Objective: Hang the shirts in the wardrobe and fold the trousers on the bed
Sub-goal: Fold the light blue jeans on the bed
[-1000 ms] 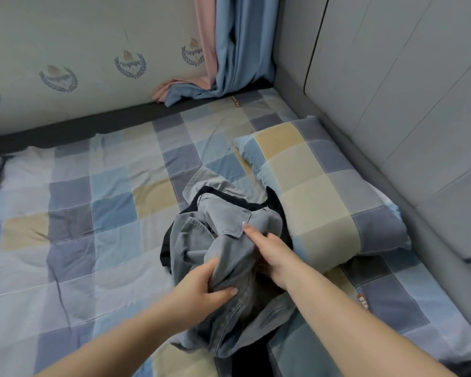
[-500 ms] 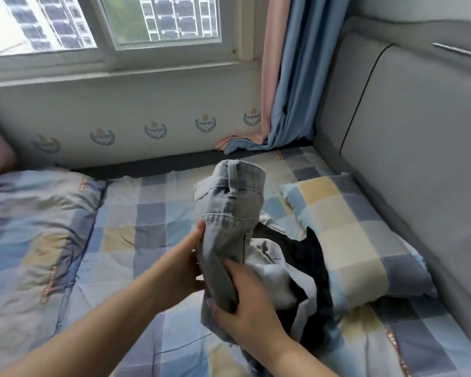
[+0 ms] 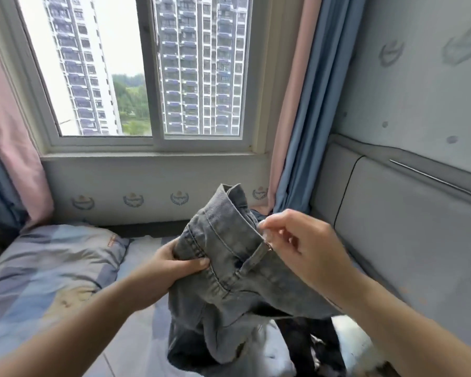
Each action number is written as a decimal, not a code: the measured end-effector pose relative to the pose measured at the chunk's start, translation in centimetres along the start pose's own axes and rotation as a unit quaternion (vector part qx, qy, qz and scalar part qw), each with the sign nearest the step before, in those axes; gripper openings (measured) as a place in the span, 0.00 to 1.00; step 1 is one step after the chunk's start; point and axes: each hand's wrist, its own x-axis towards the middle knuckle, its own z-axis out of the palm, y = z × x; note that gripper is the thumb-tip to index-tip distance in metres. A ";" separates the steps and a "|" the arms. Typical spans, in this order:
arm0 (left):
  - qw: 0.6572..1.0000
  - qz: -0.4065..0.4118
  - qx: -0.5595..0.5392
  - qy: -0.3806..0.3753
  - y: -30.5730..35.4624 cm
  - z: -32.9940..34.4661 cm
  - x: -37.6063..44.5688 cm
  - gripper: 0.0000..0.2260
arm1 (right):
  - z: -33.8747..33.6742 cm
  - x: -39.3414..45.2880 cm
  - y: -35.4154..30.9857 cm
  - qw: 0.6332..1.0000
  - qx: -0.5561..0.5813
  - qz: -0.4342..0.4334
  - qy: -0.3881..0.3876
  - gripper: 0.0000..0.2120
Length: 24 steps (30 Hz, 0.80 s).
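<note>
Jeans (image 3: 229, 270) held up at lower centre of frame above the bed (image 3: 52, 281): left hand (image 3: 172, 263) grips the waistband, right hand (image 3: 297, 246) pinches its edge, likely spreading them for folding.

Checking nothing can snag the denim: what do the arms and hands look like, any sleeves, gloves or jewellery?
Both forearms are bare up to the frame edge, with no sleeves in view. The left hand and right hand wear no gloves, and no rings, watch or bracelets show. Fingernails are short and unpainted, as far as the picture shows.
</note>
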 end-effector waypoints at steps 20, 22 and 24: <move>0.964 0.150 0.130 0.177 7.6 -9.8 -14.9 0.17 | 9.5 19.7 -17.3 0.892 -0.330 -0.146 -0.273 0.11; 0.956 0.142 0.166 0.197 7.2 -9.6 -17.2 0.18 | 9.8 21.0 -17.9 0.895 -0.341 -0.109 -0.267 0.11; 0.954 0.127 0.186 0.197 6.5 -9.0 -18.9 0.23 | 9.9 22.3 -18.3 0.898 -0.351 -0.087 -0.253 0.11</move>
